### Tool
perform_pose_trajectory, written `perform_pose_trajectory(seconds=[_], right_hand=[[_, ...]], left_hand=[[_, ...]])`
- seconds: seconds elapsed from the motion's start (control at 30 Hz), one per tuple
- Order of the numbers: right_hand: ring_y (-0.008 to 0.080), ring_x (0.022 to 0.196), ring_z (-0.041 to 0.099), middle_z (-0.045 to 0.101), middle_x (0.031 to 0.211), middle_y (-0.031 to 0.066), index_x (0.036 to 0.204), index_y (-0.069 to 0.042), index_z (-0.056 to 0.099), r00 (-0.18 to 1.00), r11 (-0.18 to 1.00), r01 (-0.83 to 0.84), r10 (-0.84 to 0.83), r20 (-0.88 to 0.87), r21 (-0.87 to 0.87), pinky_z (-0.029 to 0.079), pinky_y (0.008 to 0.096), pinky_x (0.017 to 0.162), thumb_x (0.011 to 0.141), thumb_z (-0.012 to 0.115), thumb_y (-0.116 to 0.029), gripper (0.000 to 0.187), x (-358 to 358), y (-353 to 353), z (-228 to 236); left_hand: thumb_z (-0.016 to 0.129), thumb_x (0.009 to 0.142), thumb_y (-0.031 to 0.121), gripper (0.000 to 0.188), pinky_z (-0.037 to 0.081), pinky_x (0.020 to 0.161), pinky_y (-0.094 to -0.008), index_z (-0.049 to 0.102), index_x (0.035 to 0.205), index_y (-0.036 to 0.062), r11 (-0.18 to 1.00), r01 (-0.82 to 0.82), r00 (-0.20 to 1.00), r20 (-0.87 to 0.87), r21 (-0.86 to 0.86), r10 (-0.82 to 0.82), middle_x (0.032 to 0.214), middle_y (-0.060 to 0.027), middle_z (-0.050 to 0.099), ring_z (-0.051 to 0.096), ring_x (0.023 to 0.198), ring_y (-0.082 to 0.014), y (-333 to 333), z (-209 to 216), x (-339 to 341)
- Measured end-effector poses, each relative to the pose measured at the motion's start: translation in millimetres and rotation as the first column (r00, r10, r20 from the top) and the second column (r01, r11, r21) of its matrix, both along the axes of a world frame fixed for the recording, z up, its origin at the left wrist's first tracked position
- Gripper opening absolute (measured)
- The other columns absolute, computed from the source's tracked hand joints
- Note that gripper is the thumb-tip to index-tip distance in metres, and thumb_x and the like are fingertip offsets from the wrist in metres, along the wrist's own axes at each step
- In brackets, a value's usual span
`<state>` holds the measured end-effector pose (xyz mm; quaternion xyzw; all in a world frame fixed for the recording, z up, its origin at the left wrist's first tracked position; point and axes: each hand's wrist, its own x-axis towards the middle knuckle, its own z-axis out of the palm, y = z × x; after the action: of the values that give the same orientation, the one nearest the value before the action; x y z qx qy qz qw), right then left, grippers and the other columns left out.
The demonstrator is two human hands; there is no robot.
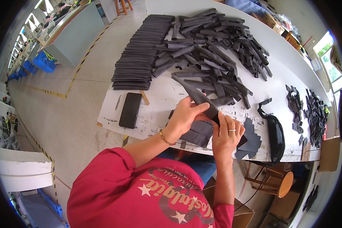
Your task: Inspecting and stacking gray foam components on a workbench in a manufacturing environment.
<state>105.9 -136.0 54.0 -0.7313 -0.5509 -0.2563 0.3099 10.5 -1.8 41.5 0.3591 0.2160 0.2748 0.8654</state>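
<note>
A dark grey fabric sleeve (195,95), long and flat with a narrowed far end, is held slantwise above the table's near edge. My left hand (188,116) pinches its middle between thumb and fingers. My right hand (228,135), with a ring on one finger, closes round its near end, where a blacker part shows at the fingertips. Beneath my hands lies a stack of folded black pieces (197,133), partly covered by them. Flat dark pieces (250,140) fan out beside my right hand. Left of my left hand rests a black rectangular block or case (130,110).
A neat stack of flattened sleeves (140,53) and a loose heap of rolled sleeves (212,49) occupy the white table's (110,104) far side. A black mesh-covered object (276,138) stands at the right edge, with smaller black scraps (315,117) beyond. Below is a wooden stool (283,184).
</note>
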Motion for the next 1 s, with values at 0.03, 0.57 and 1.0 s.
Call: perform_pose_trajectory(seconds=[0.03, 0.57, 1.0], right_hand=[[0.0237, 0.086, 0.057, 0.06, 0.099, 0.0046, 0.116, -0.006, 0.064, 0.999, 0.999, 0.033, -0.033, -0.018, 0.005, 0.04, 0.0378, 0.082, 0.072, 0.076, -0.007, 0.045, -2, 2, -1], [0.0359, 0.09, 0.057, 0.057, 0.1, 0.0169, 0.103, -0.002, 0.054, 0.91, 0.992, -0.127, 0.121, -0.397, 0.011, 0.046, 0.0447, 0.076, 0.075, 0.072, 0.0, 0.033, -28, 5, -34], [0.0371, 0.087, 0.061, 0.061, 0.099, 0.0185, 0.094, -0.001, 0.056, 0.874, 0.966, -0.257, 0.235, -0.425, 0.006, 0.049, 0.0425, 0.073, 0.081, 0.067, 0.001, 0.017, -27, 25, -20]], left_hand=[[0.067, 0.088, 0.008, 0.043, 0.059, 0.077, -0.0334, 0.048, 0.125, -0.0036, 1.0, -0.006, 1.0, 0.003, 0.003, 0.006, 0.104, -0.0132, 0.065, 0.067, 0.091, -0.0212, -3, 1, -1], [0.056, 0.098, 0.022, 0.017, 0.05, 0.086, -0.0309, 0.054, 0.099, 0.0054, 0.994, -0.012, 0.983, 0.186, 0.11, -0.009, 0.101, -0.0181, 0.07, 0.065, 0.098, -0.0208, -1, -18, 2], [0.05, 0.1, 0.035, 0.034, 0.05, 0.089, -0.0376, 0.061, 0.097, 0.0027, 0.997, 0.047, 0.988, 0.147, -0.068, -0.036, 0.108, -0.0175, 0.068, 0.063, 0.098, -0.0236, 7, -20, -8]])
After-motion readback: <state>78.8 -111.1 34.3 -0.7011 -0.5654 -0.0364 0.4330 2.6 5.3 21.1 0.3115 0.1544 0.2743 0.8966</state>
